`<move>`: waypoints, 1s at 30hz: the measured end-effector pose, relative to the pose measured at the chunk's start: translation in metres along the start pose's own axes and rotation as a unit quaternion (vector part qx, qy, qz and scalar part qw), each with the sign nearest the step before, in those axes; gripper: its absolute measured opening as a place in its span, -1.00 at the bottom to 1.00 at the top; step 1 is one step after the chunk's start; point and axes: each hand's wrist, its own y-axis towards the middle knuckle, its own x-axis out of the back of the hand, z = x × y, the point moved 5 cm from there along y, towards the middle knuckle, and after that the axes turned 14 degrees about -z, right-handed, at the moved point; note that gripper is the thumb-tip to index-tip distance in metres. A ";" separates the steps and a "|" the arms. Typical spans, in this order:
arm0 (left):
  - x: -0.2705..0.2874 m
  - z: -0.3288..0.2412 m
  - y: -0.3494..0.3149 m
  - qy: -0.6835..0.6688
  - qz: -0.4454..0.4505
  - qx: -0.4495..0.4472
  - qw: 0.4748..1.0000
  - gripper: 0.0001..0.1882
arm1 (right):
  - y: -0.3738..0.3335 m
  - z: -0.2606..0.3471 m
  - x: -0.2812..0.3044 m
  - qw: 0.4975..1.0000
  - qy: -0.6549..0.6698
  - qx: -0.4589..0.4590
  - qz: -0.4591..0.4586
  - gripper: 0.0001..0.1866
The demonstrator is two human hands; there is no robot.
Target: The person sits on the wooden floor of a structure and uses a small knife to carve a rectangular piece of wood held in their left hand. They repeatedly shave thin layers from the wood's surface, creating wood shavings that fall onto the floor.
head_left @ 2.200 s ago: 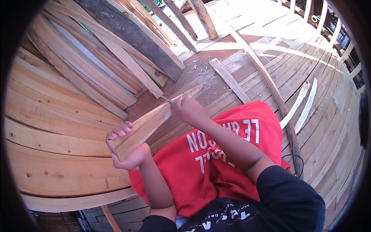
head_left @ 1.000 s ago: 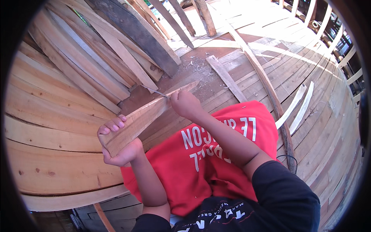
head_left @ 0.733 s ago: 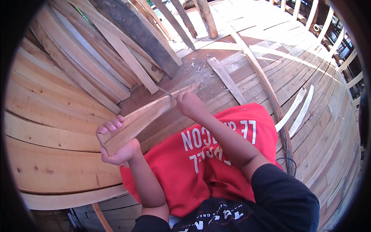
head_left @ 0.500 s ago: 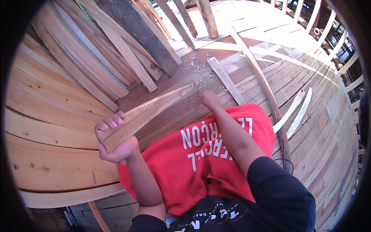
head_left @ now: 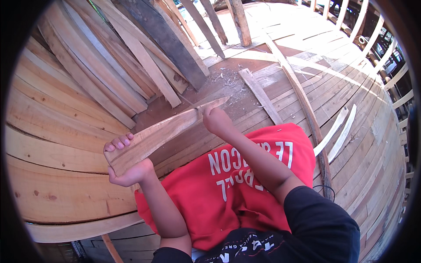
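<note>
A tapered piece of wood (head_left: pixel 153 140) slants over my lap, its broad end at the left and its pointed tip toward the far middle. My left hand (head_left: pixel 129 162) wraps round the broad end, fingers over the far edge and thumb side beneath. Near the narrow end, my right hand (head_left: pixel 218 121) is closed in a fist against the wood. A thin dark strip (head_left: pixel 188 101) shows beyond the fist, across the wood's far edge; its kind is unclear. What the right fist holds is hidden. Red cloth (head_left: pixel 267 175) covers my legs.
Curved planking (head_left: pixel 57 166) rises at my left. Several boards (head_left: pixel 144 57) and a dark beam (head_left: pixel 169 44) lean at the far left. Shavings (head_left: pixel 228 81) litter the floor ahead. A short plank (head_left: pixel 261 94), a long curved timber (head_left: pixel 302 98) and two pale strips (head_left: pixel 342 131) lie at right.
My right hand has moved left and slightly down, from beyond the wood's tip onto its narrow part. The left hand keeps its hold, and the wood lies a little flatter.
</note>
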 end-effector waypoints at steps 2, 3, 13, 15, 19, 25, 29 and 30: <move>-0.003 0.002 -0.002 -0.021 0.021 0.009 1.000 -0.61 | -0.011 0.020 0.000 0.999 -0.020 0.040 0.010 -0.42; -0.007 0.002 -0.007 -0.014 0.021 0.004 1.000 -0.61 | -0.016 0.024 -0.003 0.997 -0.035 0.061 0.021 -0.43; -0.014 0.002 -0.008 -0.020 0.027 0.015 0.999 -0.55 | -0.013 0.026 -0.002 0.995 -0.032 0.082 -0.036 -0.42; -0.014 -0.004 -0.014 -0.009 0.032 0.010 0.999 -0.54 | -0.022 0.037 -0.002 0.998 -0.011 0.044 -0.032 -0.43; -0.025 0.004 -0.013 -0.031 0.013 0.024 0.999 -0.52 | 0.029 -0.026 -0.006 0.991 -0.030 0.102 -0.086 -0.41; -0.018 -0.001 -0.013 -0.005 0.058 0.017 0.998 -0.53 | -0.030 0.041 0.003 0.997 -0.030 0.076 0.005 -0.46; -0.032 0.000 -0.018 -0.008 0.066 0.024 0.998 -0.53 | 0.018 -0.024 0.002 0.992 -0.022 0.098 -0.070 -0.50; -0.031 0.000 -0.016 -0.011 0.056 0.026 0.998 -0.53 | 0.024 -0.021 0.007 0.988 -0.019 0.117 -0.094 -0.50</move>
